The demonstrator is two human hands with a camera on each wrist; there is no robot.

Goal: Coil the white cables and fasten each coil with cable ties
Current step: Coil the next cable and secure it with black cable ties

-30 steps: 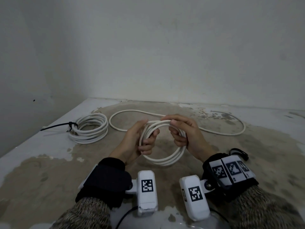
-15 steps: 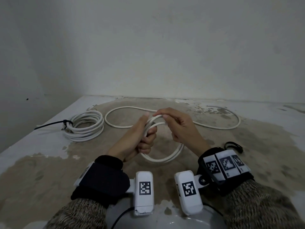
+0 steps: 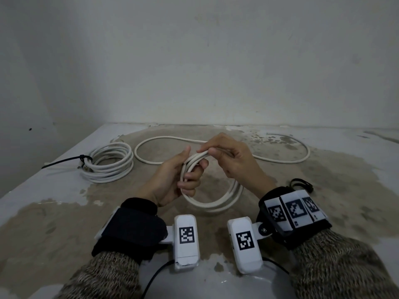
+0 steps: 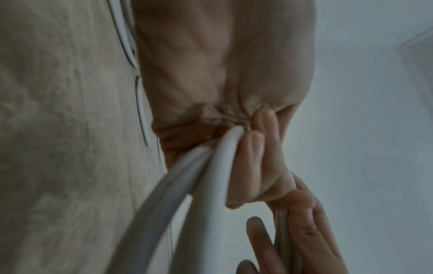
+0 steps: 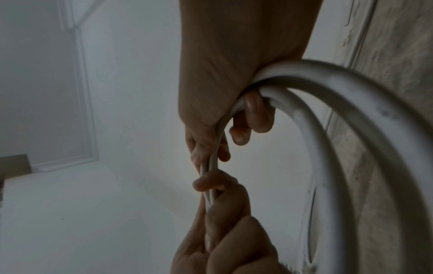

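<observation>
Stained floor [image 3: 323, 190], both hands gripping looped white cable [image 3: 218, 203], left hand [image 3: 172, 180], right hand [image 3: 235, 160]

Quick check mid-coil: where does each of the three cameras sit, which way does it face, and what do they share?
Head: worn on the head, facing forward and down at the table; shows left hand, right hand, both sleeves.
Left wrist: looks along the left hand; the right hand's fingers show too.
Right wrist: looks along the right hand; the left hand's fingers show too.
All share the held coil.
</observation>
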